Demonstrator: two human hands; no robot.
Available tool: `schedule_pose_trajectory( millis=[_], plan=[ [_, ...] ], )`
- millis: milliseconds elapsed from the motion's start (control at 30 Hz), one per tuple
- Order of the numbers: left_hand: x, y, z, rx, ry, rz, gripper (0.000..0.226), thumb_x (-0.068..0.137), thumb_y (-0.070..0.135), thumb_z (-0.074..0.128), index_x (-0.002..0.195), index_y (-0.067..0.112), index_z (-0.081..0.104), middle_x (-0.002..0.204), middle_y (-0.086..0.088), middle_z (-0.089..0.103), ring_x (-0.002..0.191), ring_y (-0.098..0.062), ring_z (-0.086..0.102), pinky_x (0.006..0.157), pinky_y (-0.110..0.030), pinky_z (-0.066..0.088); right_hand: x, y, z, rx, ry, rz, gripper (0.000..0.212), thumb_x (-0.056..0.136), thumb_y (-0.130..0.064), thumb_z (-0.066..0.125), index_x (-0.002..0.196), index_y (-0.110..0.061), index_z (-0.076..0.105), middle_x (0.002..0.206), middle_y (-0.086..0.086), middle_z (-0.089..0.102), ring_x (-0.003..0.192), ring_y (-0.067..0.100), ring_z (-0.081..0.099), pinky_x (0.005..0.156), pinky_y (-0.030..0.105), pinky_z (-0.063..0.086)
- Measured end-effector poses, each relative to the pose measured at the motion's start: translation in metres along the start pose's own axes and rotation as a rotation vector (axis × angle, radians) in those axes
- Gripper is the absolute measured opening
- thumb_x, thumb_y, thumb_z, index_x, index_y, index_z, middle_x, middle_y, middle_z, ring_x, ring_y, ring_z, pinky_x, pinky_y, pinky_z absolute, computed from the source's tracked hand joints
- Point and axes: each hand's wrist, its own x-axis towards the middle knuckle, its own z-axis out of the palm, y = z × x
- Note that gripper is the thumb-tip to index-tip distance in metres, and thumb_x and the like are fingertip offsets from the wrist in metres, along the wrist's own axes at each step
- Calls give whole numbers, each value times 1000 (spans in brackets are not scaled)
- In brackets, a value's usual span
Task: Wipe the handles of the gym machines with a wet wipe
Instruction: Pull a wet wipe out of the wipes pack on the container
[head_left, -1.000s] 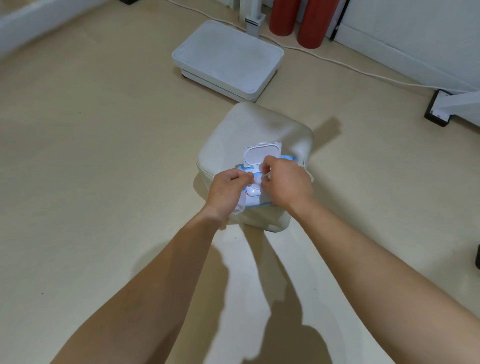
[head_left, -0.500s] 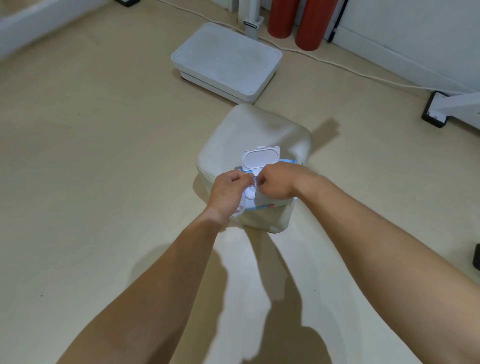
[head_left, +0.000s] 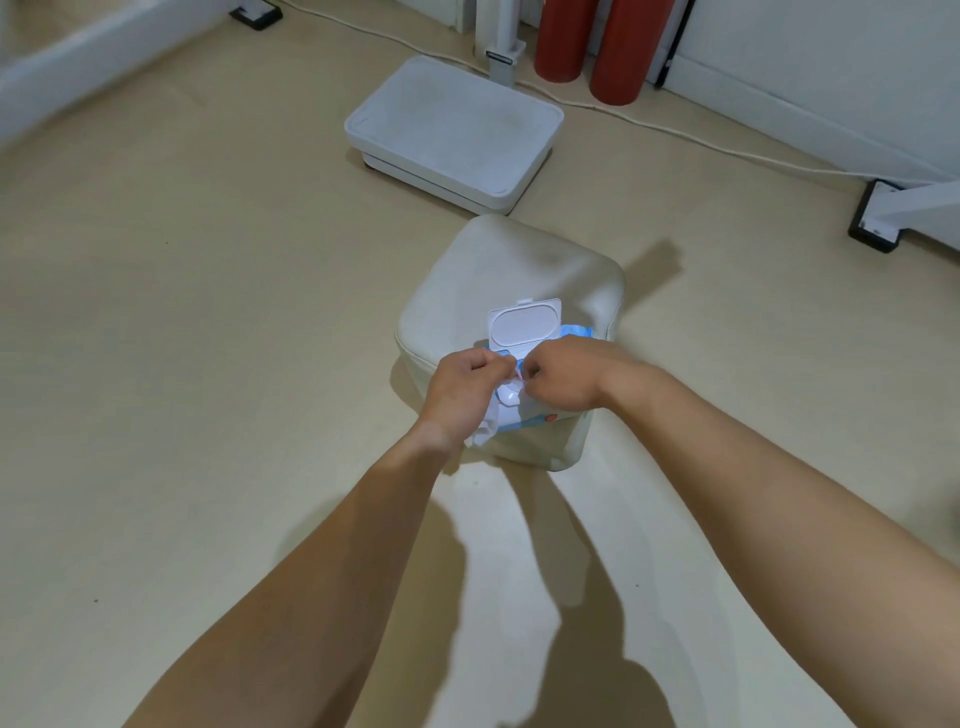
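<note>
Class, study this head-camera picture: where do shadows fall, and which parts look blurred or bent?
Head view: arm shadows fall on the floor below the forearms; the stool casts one to its right. The upper-left corner is smeared. The wide lens bends the edges. The wipes pack stays sharp.

- We see the wet wipe pack (head_left: 545, 415) as thin, slightly shiny blue and white plastic film, with a rigid, smooth white plastic flip lid (head_left: 524, 322) standing open at its far edge.
- We see soft white cloth-like wipe material (head_left: 485, 428) crumpled under the left hand (head_left: 465, 392).
- The cushioned stool (head_left: 511, 270) looks like cream leather-like upholstery, smooth with a low sheen and a faint grey smudge.
- The floor (head_left: 208, 312) looks a smooth, matt beige.
- Farther off, the white platform (head_left: 452, 130) looks like hard plastic with a matt, lightly scuffed top.
- The two red cylinders (head_left: 587, 41) look smooth and matt.
</note>
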Motion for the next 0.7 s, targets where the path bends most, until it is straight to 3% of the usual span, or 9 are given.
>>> schedule_pose_trajectory(
  millis=[100, 233, 300, 433, 567, 700],
  plan=[
    [3, 0, -1, 14, 0, 3, 24, 94, 23, 64, 85, 3, 74, 69, 8, 63, 58, 0, 51, 58, -12, 40, -4, 10, 12, 282, 113, -7, 16, 87, -24, 48, 97, -32, 57, 97, -9, 65, 92, 18, 60, 72, 32, 46],
    [3, -2, 0, 12, 5, 13, 27, 94, 22, 64, 89, -2, 72, 75, 4, 64, 64, -5, 52, 59, -11, 41, -8, 22, 33, 550, 384, 18, 12, 84, -16, 61, 95, -20, 60, 78, -8, 64, 76, 16, 59, 70, 32, 48],
    [3, -2, 1, 3, 7, 12, 26, 94, 23, 65, 89, -2, 73, 75, 4, 64, 63, -4, 53, 58, -9, 41, -7, 22, 35, 519, 405, 15, 5, 85, -17, 61, 85, -20, 65, 74, -8, 64, 72, 16, 58, 68, 33, 49],
    [3, -3, -1, 5, 4, 7, 24, 94, 22, 65, 86, 1, 74, 71, 6, 63, 54, 3, 50, 56, -7, 39, -3, 10, 33, 399, 449, 36, 13, 88, -25, 57, 83, -21, 68, 74, -8, 66, 73, 16, 60, 65, 35, 54],
    [0, -1, -3, 11, -6, 6, 18, 92, 19, 65, 82, 6, 73, 66, 12, 61, 54, 5, 50, 58, -8, 39, 1, 5, 47, 582, 563, 83, 12, 84, -34, 56, 76, -27, 63, 67, -14, 61, 68, 14, 63, 58, 43, 59],
    [-4, -2, -4, 68, -47, 58, 16, 90, 19, 68, 77, 12, 71, 63, 16, 60, 59, 1, 53, 67, -17, 42, -2, 3, 56, 568, 627, 101, 16, 86, -35, 62, 74, -26, 65, 65, -11, 63, 65, 14, 63, 61, 40, 57]
  ],
)
